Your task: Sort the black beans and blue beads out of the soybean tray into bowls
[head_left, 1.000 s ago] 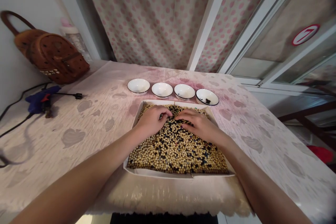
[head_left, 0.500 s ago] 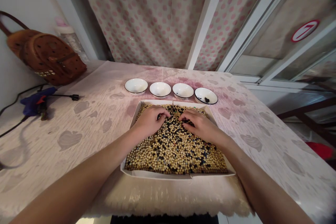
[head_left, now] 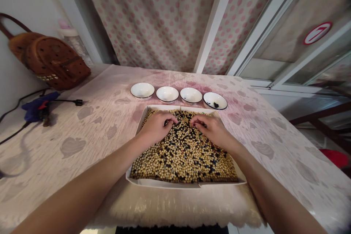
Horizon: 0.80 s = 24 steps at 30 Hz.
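Note:
A shallow white box (head_left: 170, 184) holds yellow beans (head_left: 175, 161) mixed with black and a few coloured beads or beans. My left hand (head_left: 159, 126) rests over its upper left part, thumb and fingertips curled close together at the beans; what they pinch, if anything, is too small to name. On the upper right, my right hand (head_left: 210, 128) touches the beans with thumb and index finger nearly together, and a small dark item shows by the fingertips. Behind the box stand several white bowls; the rightmost bowl (head_left: 221, 99) has small black pieces in it.
A brown backpack (head_left: 59, 62) and a bottle (head_left: 72, 40) stand at the back left. Nearer on the left lie a blue glue gun (head_left: 37, 108) and a black plug (head_left: 78, 102) on the patterned tablecloth (head_left: 104, 153). A curtain (head_left: 164, 18) hangs behind the table.
My right hand has shifted slightly right, and its thumb and fingers have come closer together. My left hand has hardly moved.

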{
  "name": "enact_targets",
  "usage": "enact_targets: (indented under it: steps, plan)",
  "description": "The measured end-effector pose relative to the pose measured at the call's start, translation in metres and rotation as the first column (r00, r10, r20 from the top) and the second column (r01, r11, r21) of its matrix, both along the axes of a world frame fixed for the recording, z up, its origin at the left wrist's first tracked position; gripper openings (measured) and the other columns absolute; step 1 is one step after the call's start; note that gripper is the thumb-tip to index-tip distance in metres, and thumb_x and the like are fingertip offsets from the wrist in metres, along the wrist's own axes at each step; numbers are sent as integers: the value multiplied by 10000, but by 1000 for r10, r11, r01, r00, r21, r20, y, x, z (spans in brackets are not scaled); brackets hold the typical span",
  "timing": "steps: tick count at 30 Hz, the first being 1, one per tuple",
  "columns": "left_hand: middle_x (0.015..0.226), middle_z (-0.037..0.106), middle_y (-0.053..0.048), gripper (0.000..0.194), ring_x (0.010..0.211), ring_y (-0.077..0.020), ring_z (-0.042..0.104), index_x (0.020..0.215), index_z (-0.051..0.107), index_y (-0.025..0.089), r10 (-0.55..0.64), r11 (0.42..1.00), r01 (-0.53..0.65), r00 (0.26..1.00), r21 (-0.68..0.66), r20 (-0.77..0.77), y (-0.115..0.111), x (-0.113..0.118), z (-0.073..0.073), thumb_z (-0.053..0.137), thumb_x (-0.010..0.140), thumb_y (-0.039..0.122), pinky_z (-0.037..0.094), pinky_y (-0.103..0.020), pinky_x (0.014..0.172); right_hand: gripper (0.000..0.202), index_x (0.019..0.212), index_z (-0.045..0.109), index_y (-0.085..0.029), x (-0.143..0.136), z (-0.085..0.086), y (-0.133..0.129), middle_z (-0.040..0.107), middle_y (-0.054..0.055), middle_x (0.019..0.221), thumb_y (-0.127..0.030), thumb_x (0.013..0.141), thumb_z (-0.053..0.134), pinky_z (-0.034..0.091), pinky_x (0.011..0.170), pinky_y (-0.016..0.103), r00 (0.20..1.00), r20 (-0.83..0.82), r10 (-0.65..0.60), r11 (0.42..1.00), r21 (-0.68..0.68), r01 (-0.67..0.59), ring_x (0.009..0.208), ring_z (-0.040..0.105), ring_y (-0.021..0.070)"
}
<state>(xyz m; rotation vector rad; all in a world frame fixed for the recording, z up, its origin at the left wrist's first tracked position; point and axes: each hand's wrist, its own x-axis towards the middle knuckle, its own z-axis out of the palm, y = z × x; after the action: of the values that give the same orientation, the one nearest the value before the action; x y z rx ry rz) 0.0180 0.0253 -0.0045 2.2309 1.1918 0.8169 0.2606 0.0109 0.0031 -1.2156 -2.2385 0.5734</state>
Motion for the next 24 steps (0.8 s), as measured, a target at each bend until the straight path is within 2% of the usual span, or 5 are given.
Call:
enact_targets:
  steps: [10, 16, 18, 21, 24]
  plan:
    - [977, 758, 14, 263, 928, -175, 675, 911, 729, 232, -5, 1000, 5, 1000, 4, -8, 0, 0, 2, 518, 868, 81, 502, -329, 862, 234, 1075, 628, -243, 7, -11, 4, 718, 14, 984, -176, 927, 459, 526, 876, 338, 984, -177, -12, 992, -129, -11, 923, 682, 162]
    - [984, 757, 7, 268, 919, -179, 671, 914, 734, 232, 4, 1000, -4, 1000, -14, -13, -1, 1, 3, 523, 862, 76, 502, -328, 853, 207, 1069, 616, -223, 15, -12, 11, 694, 43, 985, -194, 907, 489, 524, 863, 356, 956, -269, -113, 992, 28, 125, 906, 676, 180]
    - [993, 756, 7, 269, 901, -180, 673, 921, 737, 238, 13, 1000, -13, 1000, -23, -16, -1, 1, 3, 525, 864, 82, 503, -332, 852, 206, 1068, 611, -219, 27, -15, 20, 689, 57, 1009, -205, 893, 504, 525, 851, 365, 921, -315, -228, 953, 123, 278, 888, 677, 188]
    - [995, 754, 9, 270, 870, -179, 673, 924, 739, 245, 21, 999, -21, 1000, -28, -19, -2, 1, 2, 527, 866, 88, 505, -338, 849, 204, 1044, 620, -202, 53, -22, 37, 699, 77, 991, -213, 864, 525, 524, 837, 393, 842, -326, -430, 831, 221, 510, 849, 682, 209]
    - [999, 752, 9, 269, 860, -177, 669, 920, 740, 245, 20, 1000, -20, 1000, -25, -11, -3, 1, 3, 527, 868, 89, 506, -340, 854, 216, 1031, 624, -191, 75, -31, 52, 714, 87, 949, -218, 846, 517, 525, 831, 406, 797, -320, -513, 769, 242, 592, 858, 689, 229]
